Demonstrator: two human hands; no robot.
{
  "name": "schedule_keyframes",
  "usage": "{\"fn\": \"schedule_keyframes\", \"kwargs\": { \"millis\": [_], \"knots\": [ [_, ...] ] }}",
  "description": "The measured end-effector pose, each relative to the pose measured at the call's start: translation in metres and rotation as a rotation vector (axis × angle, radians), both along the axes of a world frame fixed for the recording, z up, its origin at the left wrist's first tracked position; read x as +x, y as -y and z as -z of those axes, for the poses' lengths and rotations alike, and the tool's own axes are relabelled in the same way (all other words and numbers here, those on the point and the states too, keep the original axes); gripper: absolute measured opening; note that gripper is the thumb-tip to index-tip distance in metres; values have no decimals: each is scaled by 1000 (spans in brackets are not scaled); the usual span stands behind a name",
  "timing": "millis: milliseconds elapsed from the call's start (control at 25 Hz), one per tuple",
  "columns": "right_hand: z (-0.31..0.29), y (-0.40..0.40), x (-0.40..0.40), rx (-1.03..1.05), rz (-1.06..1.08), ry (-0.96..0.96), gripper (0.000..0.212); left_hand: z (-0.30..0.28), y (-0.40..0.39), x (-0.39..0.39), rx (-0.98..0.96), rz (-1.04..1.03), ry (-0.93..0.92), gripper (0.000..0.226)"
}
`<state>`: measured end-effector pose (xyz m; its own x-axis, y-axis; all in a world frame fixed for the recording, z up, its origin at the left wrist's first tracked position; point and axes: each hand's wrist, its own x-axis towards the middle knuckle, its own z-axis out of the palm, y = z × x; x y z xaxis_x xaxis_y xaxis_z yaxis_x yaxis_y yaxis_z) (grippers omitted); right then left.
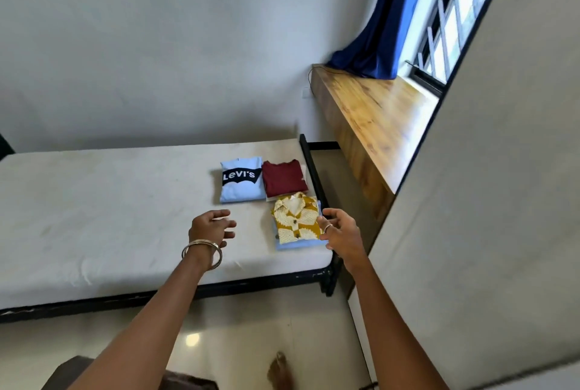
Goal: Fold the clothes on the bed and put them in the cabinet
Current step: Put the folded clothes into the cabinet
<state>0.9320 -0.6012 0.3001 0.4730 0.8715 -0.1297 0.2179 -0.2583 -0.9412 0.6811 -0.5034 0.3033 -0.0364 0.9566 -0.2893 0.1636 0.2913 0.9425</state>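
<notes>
White mattress of the bed (94,217) carries three folded piles near its right end. Nearest lies the yellow patterned shirt (296,220), flanked by the relaxed, empty left hand (211,226) and right hand (340,232), the right nearer.

Folded yellow shirt (296,220), maroon tee (284,177), Levi's tee (241,180) on bed (94,201), rt end.
</notes>
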Motion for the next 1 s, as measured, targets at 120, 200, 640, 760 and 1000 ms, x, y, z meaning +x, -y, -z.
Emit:
{"fn": "schedule_keyframes", "kwargs": {
  "millis": [120,200,640,760,1000],
  "knots": [
    [14,-70,30,-26,-29,-15,25,17,-68,29,-6,-28,11,21],
    [21,-117,54,-56,-4,-24,23,31,-119,61,-39,-10,-5,22],
    [71,-344,152,-304,-55,-17,34,97,-338,170,-304,58,-84,6],
    [125,-427,184,-425,-69,-42,37,148,-411,199,-358,57,-116,13],
    [271,-561,226,-723,-26,-65,47,288,-534,249,-597,102,-228,43]
  ]
}}
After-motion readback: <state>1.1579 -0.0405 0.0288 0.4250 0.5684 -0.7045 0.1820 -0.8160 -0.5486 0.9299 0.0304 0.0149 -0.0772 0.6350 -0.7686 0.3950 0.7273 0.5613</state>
